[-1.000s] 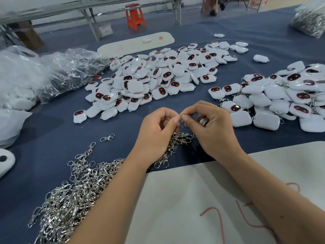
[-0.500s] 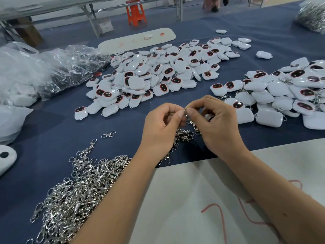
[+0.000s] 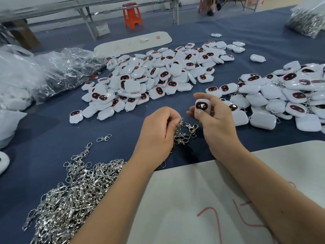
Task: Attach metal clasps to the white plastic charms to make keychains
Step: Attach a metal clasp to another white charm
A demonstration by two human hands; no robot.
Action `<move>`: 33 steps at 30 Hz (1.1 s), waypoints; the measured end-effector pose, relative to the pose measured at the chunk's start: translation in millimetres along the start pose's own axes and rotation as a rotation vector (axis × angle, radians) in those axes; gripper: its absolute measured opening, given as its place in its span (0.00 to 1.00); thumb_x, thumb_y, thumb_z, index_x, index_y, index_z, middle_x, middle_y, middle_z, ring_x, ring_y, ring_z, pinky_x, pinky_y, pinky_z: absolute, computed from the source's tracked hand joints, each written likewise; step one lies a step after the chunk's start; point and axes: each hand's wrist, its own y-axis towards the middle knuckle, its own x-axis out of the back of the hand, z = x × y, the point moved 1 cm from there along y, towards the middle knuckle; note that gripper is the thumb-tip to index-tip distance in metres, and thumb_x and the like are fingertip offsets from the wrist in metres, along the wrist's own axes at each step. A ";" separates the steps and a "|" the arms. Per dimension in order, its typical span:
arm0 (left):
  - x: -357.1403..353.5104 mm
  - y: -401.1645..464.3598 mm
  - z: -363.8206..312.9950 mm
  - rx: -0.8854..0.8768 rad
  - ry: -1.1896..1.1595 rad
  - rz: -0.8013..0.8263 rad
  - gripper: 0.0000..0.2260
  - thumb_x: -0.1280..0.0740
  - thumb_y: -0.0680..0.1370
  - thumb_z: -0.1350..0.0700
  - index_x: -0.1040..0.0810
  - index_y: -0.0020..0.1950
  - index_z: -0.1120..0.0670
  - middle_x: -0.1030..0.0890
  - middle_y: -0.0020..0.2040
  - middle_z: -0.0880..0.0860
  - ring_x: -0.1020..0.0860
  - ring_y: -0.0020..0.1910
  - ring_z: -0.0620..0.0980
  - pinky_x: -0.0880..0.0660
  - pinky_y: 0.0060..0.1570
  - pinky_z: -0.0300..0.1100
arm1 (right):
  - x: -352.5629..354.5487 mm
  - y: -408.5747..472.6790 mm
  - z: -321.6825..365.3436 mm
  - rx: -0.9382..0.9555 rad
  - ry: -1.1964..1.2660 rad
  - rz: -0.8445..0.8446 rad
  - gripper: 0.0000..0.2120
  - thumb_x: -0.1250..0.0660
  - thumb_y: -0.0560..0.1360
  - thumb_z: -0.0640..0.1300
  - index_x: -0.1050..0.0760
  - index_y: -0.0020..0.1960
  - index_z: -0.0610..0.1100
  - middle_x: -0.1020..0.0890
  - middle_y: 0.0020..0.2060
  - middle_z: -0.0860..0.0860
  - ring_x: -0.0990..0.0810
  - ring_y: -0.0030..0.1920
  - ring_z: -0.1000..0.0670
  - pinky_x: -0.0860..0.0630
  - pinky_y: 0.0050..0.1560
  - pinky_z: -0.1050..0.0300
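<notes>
Between the two charm heaps, over the blue cloth, you are pinching a white charm in your right hand, fingers curled round it, dark face toward you. Your left hand is pinching a clasp at its ring, more bunched beneath. Try turning the charm's loop toward the ring before threading, keeping both close.

Blue-cloth desk. Far beyond the fingers: orange plastic stool on grey floor, beside slanted metal frame legs. Even daylight.
</notes>
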 end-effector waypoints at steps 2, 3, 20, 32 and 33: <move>1.0 -0.2 -0.3 -0.030 0.028 0.027 0.07 0.36 0.81 0.64 0.24 0.45 0.54 0.22 0.40 0.45 0.23 0.42 0.48 0.31 0.42 0.32 | 0.9 0.1 -0.3 0.028 0.013 -0.002 0.14 0.33 0.81 0.30 0.19 0.61 0.44 0.16 0.47 0.47 0.13 0.47 0.52 0.17 0.57 0.57; 1.4 -0.2 -0.8 -0.046 0.045 0.037 0.07 0.36 0.81 0.64 0.24 0.46 0.55 0.23 0.40 0.46 0.24 0.42 0.48 0.31 0.42 0.33 | 1.4 0.1 -0.5 0.054 -0.012 -0.013 0.13 0.30 0.79 0.32 0.17 0.58 0.46 0.16 0.44 0.51 0.15 0.45 0.52 0.17 0.52 0.59; -0.6 -1.2 -11.2 -0.094 0.220 0.126 0.05 0.37 0.83 0.64 0.25 0.48 0.59 0.25 0.44 0.51 0.27 0.43 0.54 0.28 0.45 0.57 | 2.5 -4.7 -4.4 0.095 -0.126 -0.101 0.08 0.25 0.77 0.44 0.23 0.46 0.44 0.19 0.30 0.48 0.25 0.21 0.49 0.30 0.21 0.60; -14.4 -3.7 -8.4 0.052 0.279 0.065 0.08 0.36 0.80 0.68 0.25 0.49 0.54 0.23 0.47 0.49 0.26 0.45 0.51 0.31 0.47 0.45 | -1.1 -12.8 0.3 0.183 -0.312 -0.172 0.10 0.25 0.75 0.45 0.26 0.43 0.46 0.19 0.29 0.49 0.21 0.26 0.47 0.20 0.30 0.48; -15.7 -4.2 -8.8 0.057 0.288 0.050 0.08 0.36 0.80 0.68 0.25 0.49 0.54 0.24 0.46 0.50 0.26 0.45 0.52 0.31 0.46 0.45 | -1.9 -13.1 -0.4 0.189 -0.321 -0.175 0.11 0.25 0.75 0.45 0.27 0.43 0.46 0.19 0.30 0.49 0.20 0.28 0.46 0.19 0.32 0.46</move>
